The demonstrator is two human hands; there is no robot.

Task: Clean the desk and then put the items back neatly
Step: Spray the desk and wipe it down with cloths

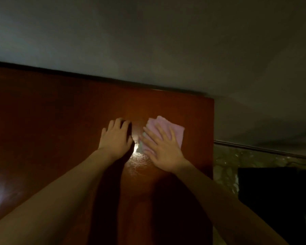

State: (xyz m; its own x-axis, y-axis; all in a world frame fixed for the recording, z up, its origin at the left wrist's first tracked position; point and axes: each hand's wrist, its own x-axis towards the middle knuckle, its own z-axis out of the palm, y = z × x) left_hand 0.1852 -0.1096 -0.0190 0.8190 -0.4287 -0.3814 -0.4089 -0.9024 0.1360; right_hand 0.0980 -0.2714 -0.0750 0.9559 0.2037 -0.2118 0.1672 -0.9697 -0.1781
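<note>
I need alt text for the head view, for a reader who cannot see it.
The right hand presses a pink cloth flat on a reddish-brown desk near its right edge. The left hand rests on the desk just beside it. The room is dim, with a grey wall behind.

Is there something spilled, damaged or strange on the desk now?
Nothing stands out. The right hand presses a folded pink cloth flat on the desk; the left hand rests beside it. The bright patch looks like glare.

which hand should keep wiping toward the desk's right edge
Right. The right hand already presses flat on the pink cloth, nearest the desk edge; the left hand rests on bare wood.
</note>
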